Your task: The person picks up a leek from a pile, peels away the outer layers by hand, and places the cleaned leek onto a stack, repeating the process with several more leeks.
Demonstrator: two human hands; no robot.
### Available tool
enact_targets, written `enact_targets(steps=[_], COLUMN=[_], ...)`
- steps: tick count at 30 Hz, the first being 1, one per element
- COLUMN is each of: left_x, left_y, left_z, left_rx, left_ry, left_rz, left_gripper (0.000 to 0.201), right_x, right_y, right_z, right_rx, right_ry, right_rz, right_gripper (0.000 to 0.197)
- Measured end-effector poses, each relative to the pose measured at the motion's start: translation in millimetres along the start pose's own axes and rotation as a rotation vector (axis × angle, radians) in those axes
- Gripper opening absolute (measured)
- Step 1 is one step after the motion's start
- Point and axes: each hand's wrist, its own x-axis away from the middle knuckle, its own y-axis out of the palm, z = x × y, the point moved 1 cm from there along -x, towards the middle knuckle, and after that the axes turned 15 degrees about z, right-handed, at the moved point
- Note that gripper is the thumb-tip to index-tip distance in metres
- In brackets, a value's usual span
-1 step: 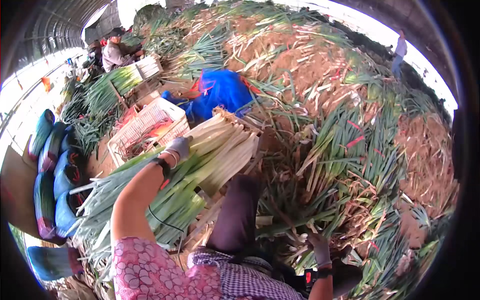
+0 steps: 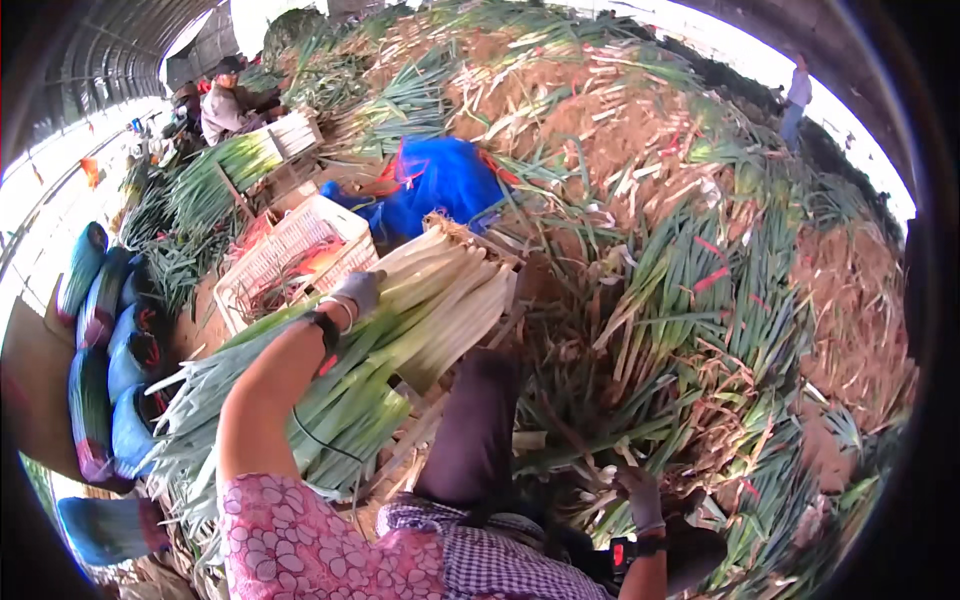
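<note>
A thick stack of long green onions [image 2: 430, 295] lies in a wooden frame before me, white ends pointing away and green tops spilling toward the lower left. My left hand [image 2: 357, 292], in a grey glove, is closed over stalks at the stack's far-left side; some fingertips are hidden. Low on the right, my gloved right hand [image 2: 637, 488] reaches down to loose onions on the ground. Its fingers are bent around a pale stalk end [image 2: 606, 475], partly hidden by the hand.
A pinkish plastic crate [image 2: 290, 260] stands beyond the stack, beside blue netting [image 2: 440, 185]. Wrapped blue bundles [image 2: 130, 345] line the left. Loose onions [image 2: 690, 300] cover the ground at right. One person [image 2: 235, 105] sits by another onion stack; another [image 2: 797, 100] stands far right.
</note>
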Motion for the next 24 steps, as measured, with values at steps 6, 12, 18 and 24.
enact_targets(steps=[6, 12, 18, 24], left_x=[-32, -45, -61, -60], left_y=[0, 0, 27, 33], left_z=[-16, -4, -18, -55], left_rx=[0.185, -0.099, 0.004, -0.025], left_ry=[-0.032, 0.110, 0.208, 0.134], left_rz=[0.171, -0.126, -0.082, -0.092], left_gripper=[0.048, 0.045, 0.043, 0.053], right_x=[3, 13, -8, -51], right_y=[20, 14, 25, 96], right_z=[19, 13, 46, 25], right_rx=[-0.047, -0.002, -0.096, 0.170], right_ry=[0.058, 0.103, 0.082, 0.042], right_rz=[-0.004, 0.025, -0.056, -0.114], right_gripper=[0.025, 0.027, 0.023, 0.035])
